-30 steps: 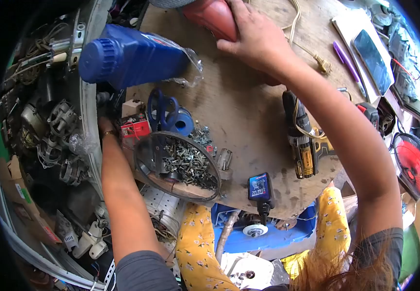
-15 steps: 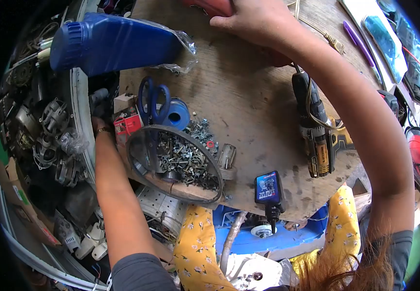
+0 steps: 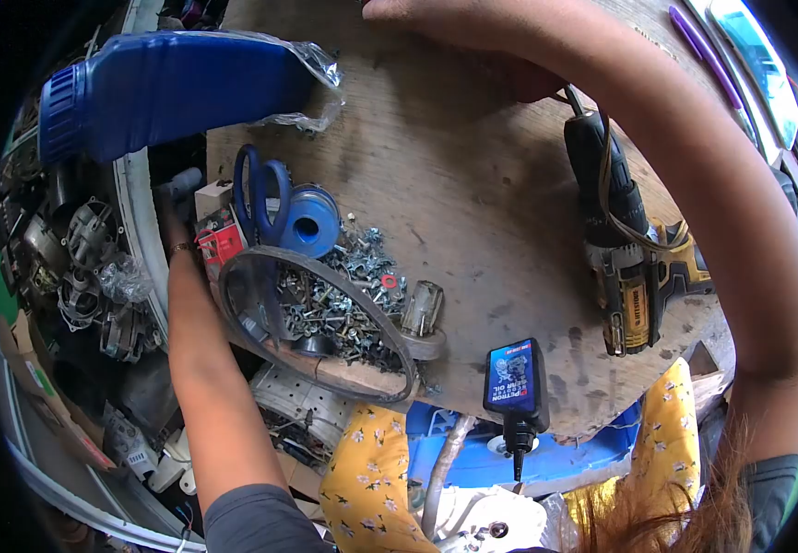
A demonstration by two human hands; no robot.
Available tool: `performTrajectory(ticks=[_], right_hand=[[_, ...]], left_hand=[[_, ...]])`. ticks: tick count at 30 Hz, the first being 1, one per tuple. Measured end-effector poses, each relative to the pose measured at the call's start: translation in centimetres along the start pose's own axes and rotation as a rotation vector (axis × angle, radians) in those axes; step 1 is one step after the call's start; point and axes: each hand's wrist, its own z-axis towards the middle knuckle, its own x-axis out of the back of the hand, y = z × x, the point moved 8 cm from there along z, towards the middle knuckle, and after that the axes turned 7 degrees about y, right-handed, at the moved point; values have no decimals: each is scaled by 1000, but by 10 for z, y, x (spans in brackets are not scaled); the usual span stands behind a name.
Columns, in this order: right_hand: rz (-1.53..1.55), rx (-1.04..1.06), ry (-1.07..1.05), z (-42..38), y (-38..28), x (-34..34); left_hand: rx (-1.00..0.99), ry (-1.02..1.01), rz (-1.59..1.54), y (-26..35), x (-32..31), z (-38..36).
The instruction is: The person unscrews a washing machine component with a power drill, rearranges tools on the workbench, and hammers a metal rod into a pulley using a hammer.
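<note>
Two hands were at work, and neither showed plainly. The right hand (image 3: 436, 23) lay at the very top edge of the view; a second before, it had pressed on a red thing there, but that thing had since slid out of the frame, so whether the hand gripped it could not be told. The view had swung down and toward the person, bringing the near rim of the desk (image 3: 472, 198) into the middle. The left hand (image 3: 173, 226) reached down off the desk's left edge, just beside a small red box (image 3: 222, 244), its fingers hidden among dark motor parts (image 3: 85, 249); its grip could not be told either, and it had barely shifted. Near that wrist stood a round tray of screws (image 3: 325, 309) with blue-handled scissors (image 3: 256, 189) leaning on a blue tape roll (image 3: 311, 221). A blue jug (image 3: 168, 88) lay above, a cordless drill (image 3: 625, 267) well to the right, and a small oil bottle (image 3: 514, 382) at the near edge.
</note>
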Motion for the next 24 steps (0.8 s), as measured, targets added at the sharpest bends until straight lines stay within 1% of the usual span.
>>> performTrajectory(ticks=[11,14,20,23,24], right_hand=[[-92,-45,-41,9,5,-7],[-58,-8,-41,4,-3,4],[-44,-20,5,7,-2,1],[-32,-9,-10,9,-4,0],[-46,21,51,10,-5,1]], left_hand=[[12,90,134,-14,35,-25],[3,110,151,-14,39,-31],[-22,117,186,-11,36,-34],[-38,125,214,-11,35,-36],[-44,130,228,-10,34,-36]])
